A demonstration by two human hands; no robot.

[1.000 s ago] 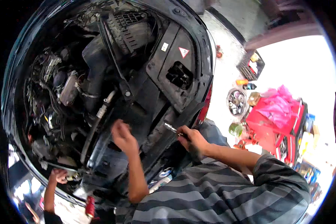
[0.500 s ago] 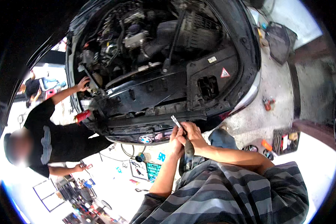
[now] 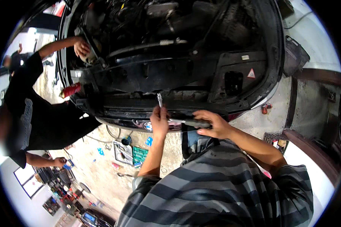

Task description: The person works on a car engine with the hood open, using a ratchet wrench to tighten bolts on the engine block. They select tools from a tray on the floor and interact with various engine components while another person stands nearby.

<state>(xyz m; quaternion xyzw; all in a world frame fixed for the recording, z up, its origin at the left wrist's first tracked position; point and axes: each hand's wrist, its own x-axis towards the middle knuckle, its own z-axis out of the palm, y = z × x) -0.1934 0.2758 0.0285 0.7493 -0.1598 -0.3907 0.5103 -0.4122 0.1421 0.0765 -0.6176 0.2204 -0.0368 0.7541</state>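
Over the front edge of the open car engine bay (image 3: 170,85), both my hands are on a ratchet wrench (image 3: 195,123). My left hand (image 3: 159,124) is closed around the base of its silver extension (image 3: 160,100), whose tip points away from me. My right hand (image 3: 215,125) grips the dark handle end, which lies to the right, roughly crosswise. Just below the hands is the front of the car with its round badge (image 3: 148,126). The ratchet's head is hidden by my left fingers.
At the left a co-worker in black has a hand (image 3: 81,48) by a pale tank (image 3: 90,56) in the bay. A red can (image 3: 70,90) lies on the car's left edge. A green tool case (image 3: 140,155) sits on the floor; a red power tool (image 3: 266,109) lies right of the car.
My hands have moved apart, the right one going right to the handle's end. The handle has swung from pointing toward me to lying crosswise. My view has shifted too.
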